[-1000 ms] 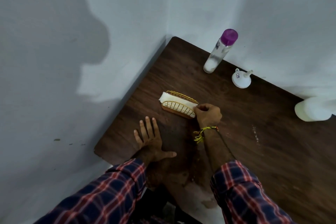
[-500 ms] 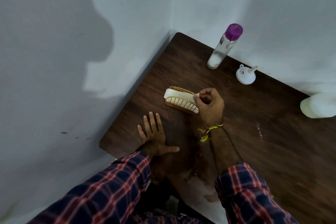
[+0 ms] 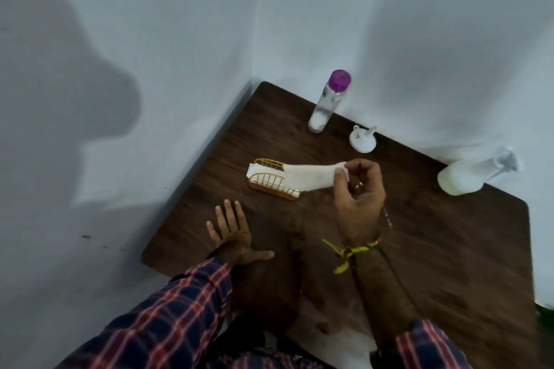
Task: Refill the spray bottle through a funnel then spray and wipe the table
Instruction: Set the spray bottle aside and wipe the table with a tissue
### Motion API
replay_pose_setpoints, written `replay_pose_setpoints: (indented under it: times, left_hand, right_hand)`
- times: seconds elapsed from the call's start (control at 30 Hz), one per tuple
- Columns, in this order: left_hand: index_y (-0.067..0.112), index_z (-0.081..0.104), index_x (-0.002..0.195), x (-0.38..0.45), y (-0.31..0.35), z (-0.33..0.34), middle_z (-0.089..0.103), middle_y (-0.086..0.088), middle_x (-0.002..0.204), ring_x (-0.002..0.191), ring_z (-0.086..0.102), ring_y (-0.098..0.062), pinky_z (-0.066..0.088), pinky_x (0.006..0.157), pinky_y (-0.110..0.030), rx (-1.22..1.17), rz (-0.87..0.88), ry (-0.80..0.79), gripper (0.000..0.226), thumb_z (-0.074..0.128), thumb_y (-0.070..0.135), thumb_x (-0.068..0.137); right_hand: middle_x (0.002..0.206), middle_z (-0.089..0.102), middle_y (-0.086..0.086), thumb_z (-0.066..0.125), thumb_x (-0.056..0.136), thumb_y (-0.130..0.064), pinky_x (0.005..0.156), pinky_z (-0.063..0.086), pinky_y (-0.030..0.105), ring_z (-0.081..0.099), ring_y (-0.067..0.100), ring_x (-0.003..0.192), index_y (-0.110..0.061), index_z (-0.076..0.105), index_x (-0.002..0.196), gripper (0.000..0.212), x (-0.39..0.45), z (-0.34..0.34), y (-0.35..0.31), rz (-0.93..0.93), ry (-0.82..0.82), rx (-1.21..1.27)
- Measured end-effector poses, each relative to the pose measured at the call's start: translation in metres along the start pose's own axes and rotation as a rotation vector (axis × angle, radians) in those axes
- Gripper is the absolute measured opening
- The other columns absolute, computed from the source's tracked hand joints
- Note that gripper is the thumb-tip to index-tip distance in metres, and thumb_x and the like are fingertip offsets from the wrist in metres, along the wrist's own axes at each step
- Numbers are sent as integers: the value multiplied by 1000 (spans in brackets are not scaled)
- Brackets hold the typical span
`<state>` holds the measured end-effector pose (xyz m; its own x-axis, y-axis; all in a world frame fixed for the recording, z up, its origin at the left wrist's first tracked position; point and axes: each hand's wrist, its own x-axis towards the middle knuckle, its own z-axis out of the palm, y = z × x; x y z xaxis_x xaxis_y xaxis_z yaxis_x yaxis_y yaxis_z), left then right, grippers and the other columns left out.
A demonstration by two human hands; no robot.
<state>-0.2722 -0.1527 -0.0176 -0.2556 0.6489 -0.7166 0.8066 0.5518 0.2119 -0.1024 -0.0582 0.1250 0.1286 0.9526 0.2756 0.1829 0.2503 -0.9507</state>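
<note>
Dark wooden table: right hand pinches a tissue half out of the wire holder; left hand, flat and spread, should steady that holder.

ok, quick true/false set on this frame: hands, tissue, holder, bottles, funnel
1. The right hand pinches a white tissue. True.
2. The tissue is fully clear of the wire holder. False: one end is in the holder.
3. The left hand lies flat on the table. True.
4. The purple-capped bottle lies on its side. False: it stands upright.
5. The funnel sits in the spray bottle. False: it rests on the table, apart.
</note>
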Motion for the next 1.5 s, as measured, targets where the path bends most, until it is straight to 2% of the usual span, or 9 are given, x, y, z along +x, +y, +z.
replay_pose_setpoints:
  times: [0.3,0.53,0.73,0.93,1.03,1.13,1.27,1.4,1.5]
  left_hand:
    - [4,-26,147,-19,67,-13,-27,-21,156,146,-19,-39,-6,114,-65,43,-29,109,147,86,47,62]
    - [6,-32,145,-18,92,16,-33,-15,155,145,-26,-35,-6,115,-61,-106,-101,78,164,76,78,45]
    - [5,-40,140,-6,97,16,-43,-17,149,140,-33,-38,-5,112,-66,-3,-126,-16,168,66,89,40]
    - [7,-45,136,2,96,19,-49,-17,144,136,-40,-40,-9,110,-67,-12,-125,-50,168,67,88,40]
    - [8,-45,135,5,95,22,-49,-16,144,135,-41,-39,-9,109,-67,-16,-113,-48,169,68,88,39]
    - [9,-46,134,8,94,26,-49,-15,144,136,-41,-39,-9,110,-67,-21,-109,-32,169,68,88,38]
    - [9,-47,133,11,92,30,-48,-16,145,136,-40,-39,-9,110,-67,-26,-116,-11,169,67,88,37]
    - [7,-45,135,14,91,33,-46,-17,145,137,-38,-40,-9,109,-68,-19,-108,21,169,63,91,36]
    - [5,-45,134,10,93,31,-45,-19,146,137,-37,-41,-7,109,-68,-14,-109,28,168,64,90,40]
  right_hand:
    - [83,61,-1,67,88,0,61,53,19,60,0,71,-8,59,96,15,-19,-79,32,224,124,-76]
    - [87,66,3,66,88,-4,68,53,20,64,18,83,-25,60,86,22,-19,-125,67,394,112,-102]
    - [84,64,-2,61,88,3,71,50,16,60,5,76,-14,62,90,18,33,-110,66,289,37,-100]
    - [96,64,1,63,87,-8,81,55,39,65,26,93,-15,65,96,12,63,-93,122,393,24,-365]
    - [131,54,12,61,87,-20,95,47,42,57,34,113,-14,65,115,29,41,-93,150,307,-85,-906]
    - [141,51,22,55,92,-23,109,37,47,48,40,130,-4,59,129,42,21,-70,167,47,-434,-961]
    - [157,22,25,36,102,-39,120,12,48,17,39,148,4,26,149,64,22,-40,188,137,-657,-1120]
    - [156,25,27,10,94,-51,119,17,50,22,42,146,6,27,149,81,24,-35,189,137,-732,-1139]
    - [150,38,26,19,93,-49,114,29,50,35,40,141,5,39,144,77,-13,-29,177,69,-847,-1153]
